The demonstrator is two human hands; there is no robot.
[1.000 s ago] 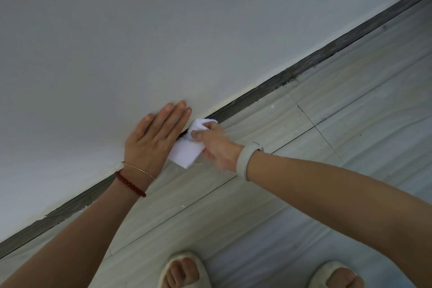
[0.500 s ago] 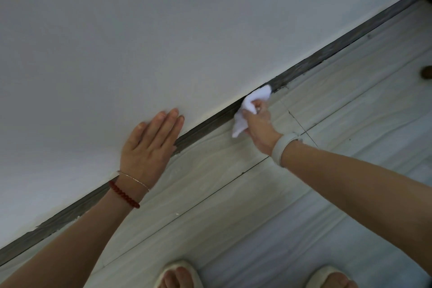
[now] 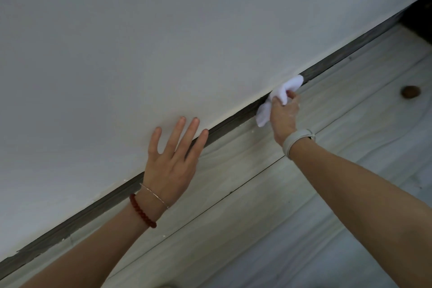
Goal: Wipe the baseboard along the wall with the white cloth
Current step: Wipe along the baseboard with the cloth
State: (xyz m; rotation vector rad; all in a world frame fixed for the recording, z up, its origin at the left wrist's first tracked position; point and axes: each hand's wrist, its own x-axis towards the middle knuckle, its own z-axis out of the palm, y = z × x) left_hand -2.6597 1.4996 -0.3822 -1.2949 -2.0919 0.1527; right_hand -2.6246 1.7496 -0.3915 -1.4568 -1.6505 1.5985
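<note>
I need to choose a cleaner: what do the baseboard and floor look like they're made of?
Baseboard: dark grey-brown with streaky grain, matte; probably wood or wood-look laminate. Floor: pale, wavy veining, thin joint lines, slight sheen; likely glazed tile, possibly vinyl.

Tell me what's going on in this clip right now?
A person is bent toward the foot of a wall, cleaning the dark baseboard. The right hand grips a bunched white cloth and presses it against the baseboard. The left hand lies flat with fingers spread, partly on the wall and over the baseboard, apparently for support. A small brown object sits on the pale floor farther to the right.
</note>
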